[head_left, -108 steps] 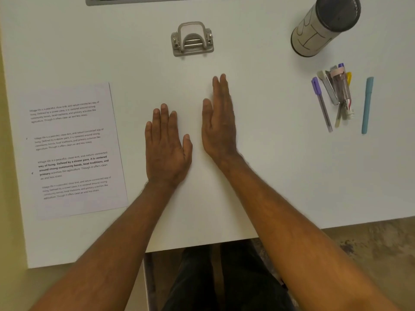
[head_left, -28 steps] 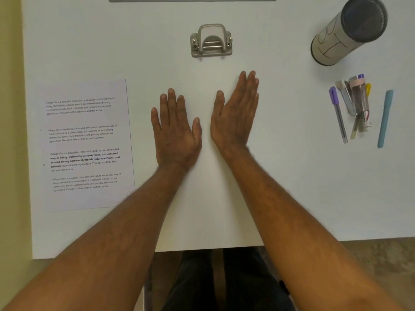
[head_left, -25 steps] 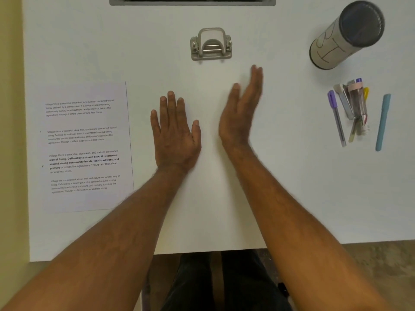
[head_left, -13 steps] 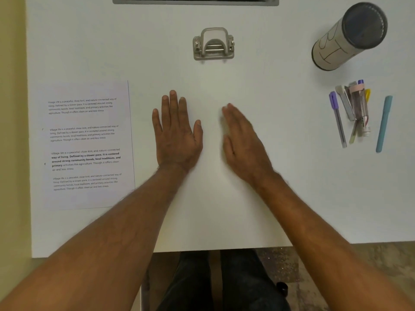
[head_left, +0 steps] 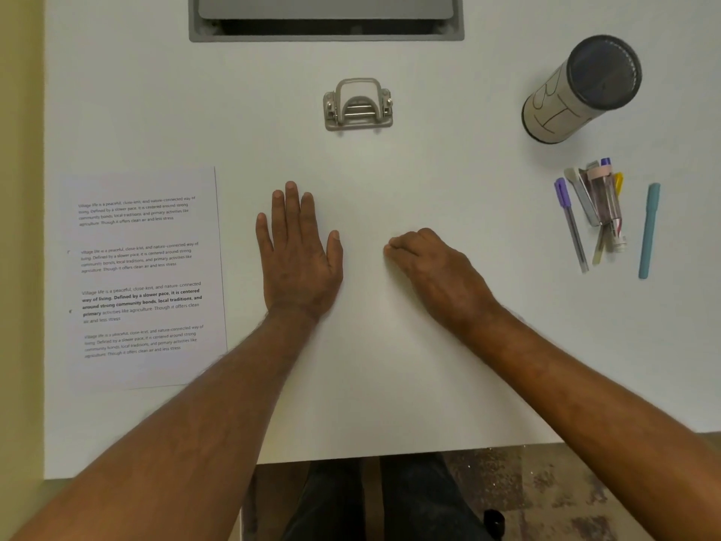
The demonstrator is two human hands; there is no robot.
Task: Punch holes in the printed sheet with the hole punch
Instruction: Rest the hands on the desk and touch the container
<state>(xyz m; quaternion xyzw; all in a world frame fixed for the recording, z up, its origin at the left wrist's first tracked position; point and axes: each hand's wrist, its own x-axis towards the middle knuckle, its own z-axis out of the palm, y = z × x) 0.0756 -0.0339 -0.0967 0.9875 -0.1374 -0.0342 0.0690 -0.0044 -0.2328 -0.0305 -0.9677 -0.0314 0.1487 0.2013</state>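
Note:
The printed sheet [head_left: 144, 275], white with several blocks of text, lies flat at the left of the white table [head_left: 390, 181]. A grey metal hole punch [head_left: 358, 105] stands at the table's far middle, touched by neither hand. My left hand [head_left: 298, 251] rests palm down with fingers spread, just right of the sheet and apart from it. My right hand [head_left: 433, 267] rests on the table to the right of the left hand, fingers curled under into a loose fist, holding nothing.
A cylindrical tin [head_left: 581, 91] with a dark lid lies tilted at the far right. Several pens and markers [head_left: 593, 212] and a teal pen [head_left: 649, 230] lie below it. A grey recessed tray [head_left: 325, 17] sits in the far edge. The table's near edge runs just before my legs.
My right hand lifted on edge, came back toward me and to the right, then curled its fingers into a fist. The left hand, sheet and punch stayed put.

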